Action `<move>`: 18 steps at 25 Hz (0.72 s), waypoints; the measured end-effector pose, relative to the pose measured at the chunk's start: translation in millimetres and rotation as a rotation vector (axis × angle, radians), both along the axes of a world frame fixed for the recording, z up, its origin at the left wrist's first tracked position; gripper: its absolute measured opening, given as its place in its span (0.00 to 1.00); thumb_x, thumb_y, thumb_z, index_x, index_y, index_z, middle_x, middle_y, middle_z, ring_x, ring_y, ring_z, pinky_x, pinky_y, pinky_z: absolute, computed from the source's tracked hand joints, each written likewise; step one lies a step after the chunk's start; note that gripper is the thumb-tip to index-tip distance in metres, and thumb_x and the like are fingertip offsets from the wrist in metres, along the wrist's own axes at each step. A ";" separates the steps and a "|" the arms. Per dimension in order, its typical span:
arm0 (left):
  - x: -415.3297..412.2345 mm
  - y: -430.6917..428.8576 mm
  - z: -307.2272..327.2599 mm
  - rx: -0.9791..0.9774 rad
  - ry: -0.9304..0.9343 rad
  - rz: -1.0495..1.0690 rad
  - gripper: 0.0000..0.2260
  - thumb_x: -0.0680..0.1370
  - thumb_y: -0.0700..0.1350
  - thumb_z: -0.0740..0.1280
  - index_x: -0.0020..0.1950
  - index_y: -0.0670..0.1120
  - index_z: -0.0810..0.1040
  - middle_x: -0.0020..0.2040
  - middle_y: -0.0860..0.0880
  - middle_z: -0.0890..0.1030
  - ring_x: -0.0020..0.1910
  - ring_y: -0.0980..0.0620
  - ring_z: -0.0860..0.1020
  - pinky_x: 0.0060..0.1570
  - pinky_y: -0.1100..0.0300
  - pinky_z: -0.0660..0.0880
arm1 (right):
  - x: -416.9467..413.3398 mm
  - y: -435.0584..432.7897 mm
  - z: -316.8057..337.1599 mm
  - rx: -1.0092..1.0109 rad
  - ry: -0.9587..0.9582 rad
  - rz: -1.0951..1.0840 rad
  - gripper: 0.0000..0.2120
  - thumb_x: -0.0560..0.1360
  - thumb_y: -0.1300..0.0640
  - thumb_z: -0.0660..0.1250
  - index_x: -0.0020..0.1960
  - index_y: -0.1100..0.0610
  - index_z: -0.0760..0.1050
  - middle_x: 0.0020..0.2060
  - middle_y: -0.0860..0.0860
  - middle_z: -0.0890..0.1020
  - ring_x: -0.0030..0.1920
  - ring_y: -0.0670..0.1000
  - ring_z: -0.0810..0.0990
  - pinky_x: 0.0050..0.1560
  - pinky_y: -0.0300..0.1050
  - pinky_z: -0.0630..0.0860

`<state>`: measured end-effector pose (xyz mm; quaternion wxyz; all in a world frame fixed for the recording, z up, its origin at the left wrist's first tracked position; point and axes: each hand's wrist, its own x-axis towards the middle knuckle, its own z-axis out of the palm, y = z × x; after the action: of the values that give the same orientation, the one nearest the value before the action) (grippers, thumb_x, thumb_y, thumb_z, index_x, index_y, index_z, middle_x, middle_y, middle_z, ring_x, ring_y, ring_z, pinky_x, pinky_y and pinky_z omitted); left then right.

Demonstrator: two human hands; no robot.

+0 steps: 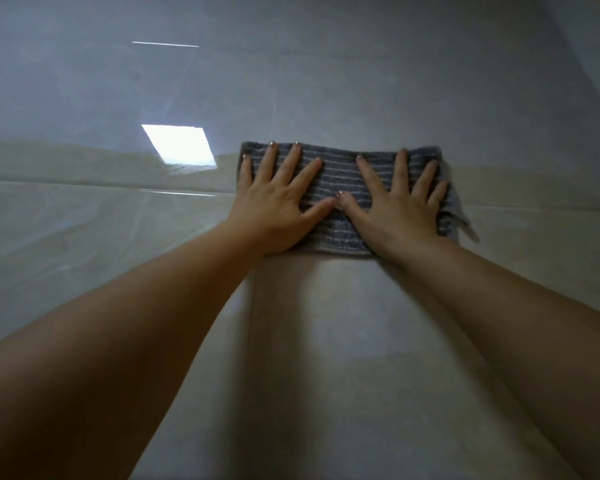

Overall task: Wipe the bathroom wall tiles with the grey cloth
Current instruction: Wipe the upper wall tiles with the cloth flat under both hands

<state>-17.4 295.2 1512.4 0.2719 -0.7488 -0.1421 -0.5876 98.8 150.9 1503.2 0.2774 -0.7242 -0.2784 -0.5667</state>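
Note:
A grey cloth (340,174) with thin pale stripes lies folded flat against the glossy beige wall tiles (343,341), right of centre. My left hand (279,206) presses its left half with fingers spread. On the right half, my right hand (397,209) presses flat in the same way. The two thumbs nearly touch at the cloth's middle. A loose corner of the cloth (459,216) hangs past my right hand.
Grout lines cross the wall: a horizontal one (101,187) at hand height and a vertical one (252,323) below the cloth. A bright window reflection (179,145) shines on the tiles to the left. The wall corner (582,64) runs at the upper right.

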 end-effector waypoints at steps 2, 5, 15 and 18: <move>0.9 0.7 22.9 -0.036 -0.022 0.009 0.33 0.77 0.72 0.42 0.79 0.61 0.43 0.81 0.51 0.42 0.79 0.45 0.39 0.75 0.40 0.37 | -0.6 4.8 22.7 -0.017 -0.003 -0.004 0.33 0.74 0.27 0.41 0.76 0.35 0.40 0.78 0.54 0.37 0.75 0.65 0.33 0.73 0.66 0.33; 3.4 -0.7 11.1 -0.012 -0.031 0.001 0.33 0.77 0.72 0.41 0.79 0.61 0.43 0.81 0.51 0.43 0.79 0.45 0.39 0.76 0.40 0.37 | 2.8 4.1 13.0 -0.021 -0.078 0.017 0.31 0.77 0.30 0.41 0.77 0.38 0.40 0.78 0.53 0.38 0.76 0.62 0.33 0.74 0.63 0.33; 16.7 -17.0 -3.9 -0.021 -0.060 0.008 0.32 0.77 0.70 0.39 0.79 0.60 0.44 0.81 0.51 0.43 0.79 0.44 0.39 0.76 0.40 0.37 | 11.0 -4.0 2.7 -0.094 -0.173 0.031 0.28 0.80 0.36 0.43 0.77 0.38 0.41 0.79 0.50 0.40 0.77 0.59 0.35 0.75 0.61 0.34; 39.4 -43.4 19.3 -0.094 -0.084 -0.004 0.29 0.80 0.67 0.42 0.79 0.60 0.44 0.81 0.50 0.42 0.79 0.43 0.38 0.75 0.39 0.37 | 31.5 -23.0 28.4 -0.006 -0.110 0.004 0.29 0.79 0.33 0.43 0.78 0.38 0.42 0.79 0.50 0.41 0.77 0.60 0.36 0.75 0.61 0.35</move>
<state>22.0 251.8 1531.7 0.2290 -0.7356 -0.1791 -0.6118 130.3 127.9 1531.6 0.2607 -0.6920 -0.2965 -0.6044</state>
